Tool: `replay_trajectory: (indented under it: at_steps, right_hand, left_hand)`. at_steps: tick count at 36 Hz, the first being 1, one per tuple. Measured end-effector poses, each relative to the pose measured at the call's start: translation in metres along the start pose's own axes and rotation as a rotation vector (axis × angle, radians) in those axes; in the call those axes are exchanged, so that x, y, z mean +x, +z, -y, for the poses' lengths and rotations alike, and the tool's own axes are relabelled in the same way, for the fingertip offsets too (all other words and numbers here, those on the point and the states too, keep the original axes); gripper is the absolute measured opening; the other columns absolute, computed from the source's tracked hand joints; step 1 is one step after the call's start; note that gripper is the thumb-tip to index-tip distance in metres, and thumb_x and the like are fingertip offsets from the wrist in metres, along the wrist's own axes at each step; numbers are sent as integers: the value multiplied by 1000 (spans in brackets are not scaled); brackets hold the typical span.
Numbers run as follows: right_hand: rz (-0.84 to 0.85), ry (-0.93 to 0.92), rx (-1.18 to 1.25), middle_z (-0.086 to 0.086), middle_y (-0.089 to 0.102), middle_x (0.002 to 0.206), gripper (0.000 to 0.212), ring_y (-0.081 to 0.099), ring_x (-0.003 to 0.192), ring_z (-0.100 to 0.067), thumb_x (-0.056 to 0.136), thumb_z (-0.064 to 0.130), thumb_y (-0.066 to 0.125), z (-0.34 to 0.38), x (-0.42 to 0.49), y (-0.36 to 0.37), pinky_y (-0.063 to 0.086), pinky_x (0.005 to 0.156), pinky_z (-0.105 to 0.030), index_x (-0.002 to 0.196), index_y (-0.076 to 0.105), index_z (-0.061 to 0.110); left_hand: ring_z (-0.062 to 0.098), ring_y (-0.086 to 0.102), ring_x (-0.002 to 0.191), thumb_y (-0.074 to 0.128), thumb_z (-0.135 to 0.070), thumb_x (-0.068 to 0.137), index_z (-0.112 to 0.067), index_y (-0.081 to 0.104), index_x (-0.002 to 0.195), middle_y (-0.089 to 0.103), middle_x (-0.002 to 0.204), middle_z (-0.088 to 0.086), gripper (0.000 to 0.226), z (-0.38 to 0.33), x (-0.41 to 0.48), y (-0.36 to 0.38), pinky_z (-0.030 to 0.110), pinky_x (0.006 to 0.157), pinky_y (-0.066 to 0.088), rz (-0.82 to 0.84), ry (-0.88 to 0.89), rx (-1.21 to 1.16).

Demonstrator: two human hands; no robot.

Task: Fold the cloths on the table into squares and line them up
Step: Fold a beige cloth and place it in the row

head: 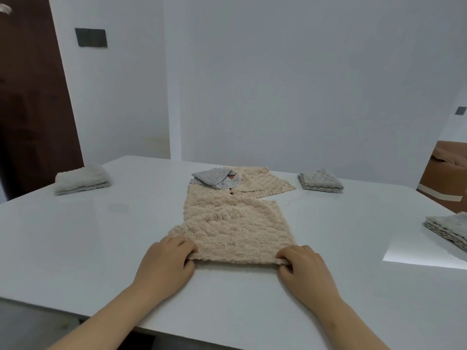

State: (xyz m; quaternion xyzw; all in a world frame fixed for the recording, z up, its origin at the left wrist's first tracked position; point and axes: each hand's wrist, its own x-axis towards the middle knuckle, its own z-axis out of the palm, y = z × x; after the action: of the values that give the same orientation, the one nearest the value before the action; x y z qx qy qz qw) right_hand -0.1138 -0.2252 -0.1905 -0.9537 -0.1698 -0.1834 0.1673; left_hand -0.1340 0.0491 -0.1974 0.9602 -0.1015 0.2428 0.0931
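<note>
A beige fluffy cloth (232,228) lies spread on the white table (88,236) in front of me. My left hand (165,263) pinches its near left corner and my right hand (304,269) pinches its near right corner. Behind it lies a second beige cloth (265,184), and a grey-blue dotted cloth (214,179) lies crumpled at the far end of the beige ones. A folded pale grey cloth (82,181) sits at the far left. Another folded grey cloth (321,183) sits at the far right, and a third (449,229) lies at the right edge.
A dark brown door (32,109) stands at the left behind the table. A brown cardboard box (444,178) sits beyond the table's right corner. White walls close the back. The table's near edge runs just under my forearms.
</note>
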Motion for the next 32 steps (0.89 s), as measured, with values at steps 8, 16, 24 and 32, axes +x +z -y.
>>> replay_trajectory:
  at_steps: [8,16,24,32]
  right_hand:
    - [113,-39,150,26,46,75,17,47,90,-8,87,17,51,-1,-19,-23,34,77,-14,97,64,24]
    - [194,129,444,17,58,57,24,51,61,6,82,18,64,-2,-34,-45,37,59,-8,64,59,33]
    - [137,226,614,6,62,63,8,52,57,-1,79,18,68,-10,-30,-57,38,56,-9,72,70,20]
    - [-31,292,724,11,64,57,12,56,62,-7,84,16,67,-13,1,-49,43,63,-20,74,69,22]
  left_hand:
    - [8,50,84,39,-36,75,-17,64,87,58,77,-11,34,1,-5,-35,22,74,38,293,39,-114]
    - [0,41,54,71,-31,76,-31,55,52,46,55,-12,29,-1,-13,-60,15,57,32,471,-133,-425]
    - [2,48,56,71,-13,80,-15,68,69,53,58,-8,12,2,-4,-76,12,53,38,383,-288,-733]
    - [10,56,69,62,-6,86,-11,69,84,64,73,-1,10,8,20,-54,16,58,42,111,-479,-883]
